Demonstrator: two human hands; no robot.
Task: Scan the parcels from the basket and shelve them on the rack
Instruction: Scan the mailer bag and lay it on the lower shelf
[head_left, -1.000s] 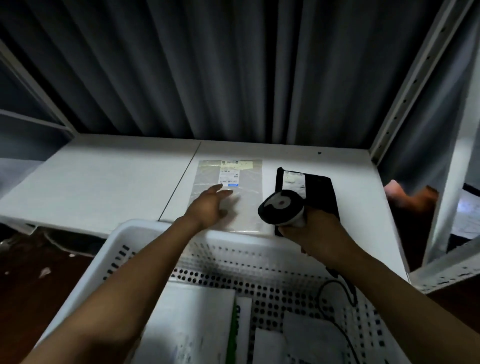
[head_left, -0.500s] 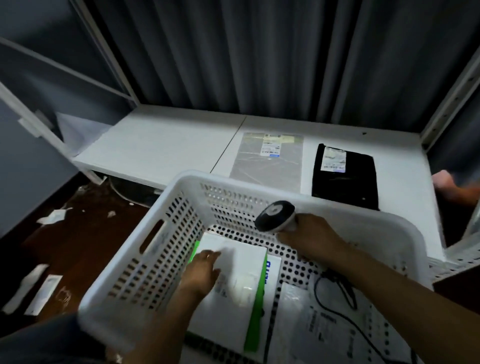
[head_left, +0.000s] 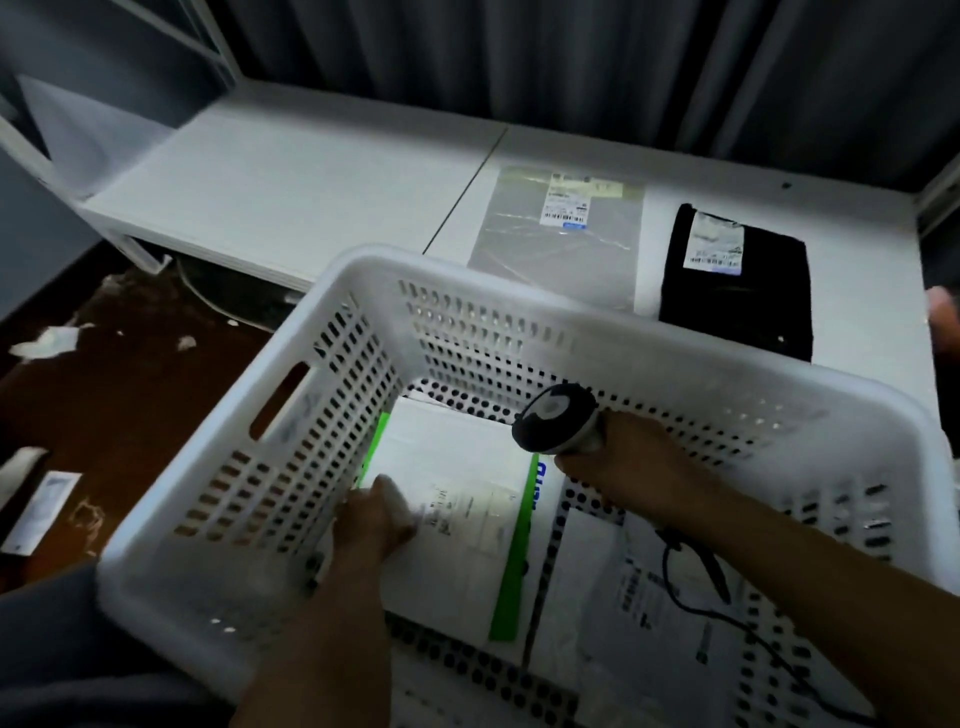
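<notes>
While your left fingers (head_left: 396, 505) are bent over the nine o'clock edge of the green-edged parcel (head_left: 457, 582), get a firm hold before you lift. I judge the step in hand to be picking this parcel up and scanning it, so turn its label (head_left: 467, 512) flat toward the scanner (head_left: 558, 423) and keep your knuckles off the barcode. Those fingers sit close together, curled onto the parcel's top face; blur hides whether the thumb is tucked beneath. Your left hand (head_left: 371, 527) reaches in over the basket's six o'clock wall. Your right fingers (head_left: 576, 461) are wrapped tight round the scanner's grip and carry nothing else. The right hand (head_left: 631, 467) hovers at about one o'clock of the parcel, with the scanner head just above its far corner. Bring the head squarely over the label rather than at a slant, and mind the cable (head_left: 691, 587) trailing toward five o'clock over the other parcels (head_left: 597, 597). The green-edged parcel lies flat on the floor of the basket (head_left: 363, 270), toward its nine o'clock side. Beyond the basket, at twelve o'clock, the rack shelf (head_left: 311, 171) already carries a clear parcel (head_left: 545, 260) and, at its three o'clock and apart from it, a black parcel (head_left: 743, 301). The shelf board at the clear parcel's nine o'clock looks a likely spot for this one.
</notes>
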